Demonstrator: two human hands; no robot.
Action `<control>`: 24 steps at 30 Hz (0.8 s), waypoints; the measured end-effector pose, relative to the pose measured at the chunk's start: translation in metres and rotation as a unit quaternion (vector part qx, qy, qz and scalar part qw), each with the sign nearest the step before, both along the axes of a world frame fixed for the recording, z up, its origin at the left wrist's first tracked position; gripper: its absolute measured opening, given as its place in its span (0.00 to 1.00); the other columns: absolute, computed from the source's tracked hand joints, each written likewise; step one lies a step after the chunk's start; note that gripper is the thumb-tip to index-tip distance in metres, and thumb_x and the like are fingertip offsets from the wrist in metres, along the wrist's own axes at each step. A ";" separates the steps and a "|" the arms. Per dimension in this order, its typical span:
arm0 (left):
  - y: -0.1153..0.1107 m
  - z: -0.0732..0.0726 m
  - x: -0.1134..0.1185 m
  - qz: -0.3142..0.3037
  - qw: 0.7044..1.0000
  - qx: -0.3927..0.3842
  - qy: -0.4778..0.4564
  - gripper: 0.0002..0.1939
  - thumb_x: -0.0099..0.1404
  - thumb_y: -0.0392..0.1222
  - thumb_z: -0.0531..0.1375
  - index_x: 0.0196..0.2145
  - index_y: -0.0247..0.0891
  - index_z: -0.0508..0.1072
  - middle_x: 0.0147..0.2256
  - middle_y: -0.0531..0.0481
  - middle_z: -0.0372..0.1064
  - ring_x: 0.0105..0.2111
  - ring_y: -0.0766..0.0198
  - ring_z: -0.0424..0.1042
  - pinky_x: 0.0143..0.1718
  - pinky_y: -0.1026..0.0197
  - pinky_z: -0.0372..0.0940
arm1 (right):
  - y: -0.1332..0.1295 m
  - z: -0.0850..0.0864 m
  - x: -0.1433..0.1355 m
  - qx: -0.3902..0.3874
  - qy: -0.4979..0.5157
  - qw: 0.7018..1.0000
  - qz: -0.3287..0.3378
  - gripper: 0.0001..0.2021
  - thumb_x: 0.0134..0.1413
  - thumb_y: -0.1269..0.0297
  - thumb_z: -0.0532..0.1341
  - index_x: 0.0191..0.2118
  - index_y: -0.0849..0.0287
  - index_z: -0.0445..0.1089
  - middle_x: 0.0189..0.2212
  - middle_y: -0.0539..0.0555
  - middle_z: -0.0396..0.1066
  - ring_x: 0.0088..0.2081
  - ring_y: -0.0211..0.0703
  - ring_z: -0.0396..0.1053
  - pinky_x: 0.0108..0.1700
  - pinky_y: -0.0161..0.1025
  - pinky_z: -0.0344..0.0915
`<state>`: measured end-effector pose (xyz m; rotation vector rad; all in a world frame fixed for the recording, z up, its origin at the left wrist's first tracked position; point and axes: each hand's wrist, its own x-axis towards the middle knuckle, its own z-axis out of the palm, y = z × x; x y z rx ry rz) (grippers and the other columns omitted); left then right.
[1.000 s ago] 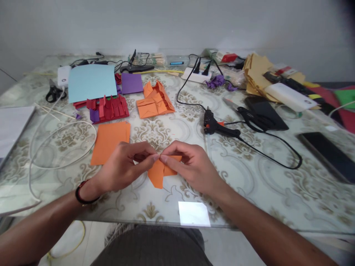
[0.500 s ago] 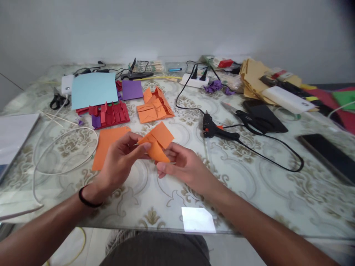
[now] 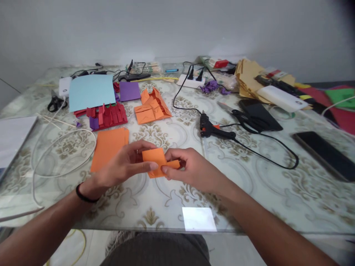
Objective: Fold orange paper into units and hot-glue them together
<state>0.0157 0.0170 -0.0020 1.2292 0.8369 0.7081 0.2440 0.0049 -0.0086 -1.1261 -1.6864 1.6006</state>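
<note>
Between my two hands is a folded piece of orange paper (image 3: 153, 157), held low over the near middle of the table. My left hand (image 3: 126, 162) grips its left side, thumb lying across the front. On the right, my right hand (image 3: 187, 166) pinches a narrow orange flap that sticks out sideways. My fingers behind the paper are partly hidden. Left of it lie flat orange sheets (image 3: 107, 149), partly under my left hand. Beyond my hands sit several folded orange pieces (image 3: 152, 107), with folded red paper pieces (image 3: 108, 116) to their left.
A black glue gun (image 3: 215, 129) with its cable lies right of my hands, near black-handled scissors (image 3: 246, 120) and a dark phone (image 3: 324, 153). A looped white cable (image 3: 65, 175) is at left. Light blue paper (image 3: 91, 92) and a purple square (image 3: 129, 91) lie farther back.
The folded orange paper has come lower and been turned, and its flap now points right. My right hand has closed in and pinches that flap.
</note>
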 end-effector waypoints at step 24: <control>-0.015 -0.002 -0.001 0.009 0.989 0.149 0.000 0.07 0.72 0.38 0.61 0.47 0.41 0.73 0.35 0.52 0.75 0.22 0.74 0.57 0.21 0.69 0.51 | -0.010 0.003 -0.006 0.176 0.075 0.976 -0.104 0.04 0.59 0.71 0.67 0.36 0.55 0.79 0.31 0.48 0.79 0.32 0.35 0.74 0.32 0.30 0.68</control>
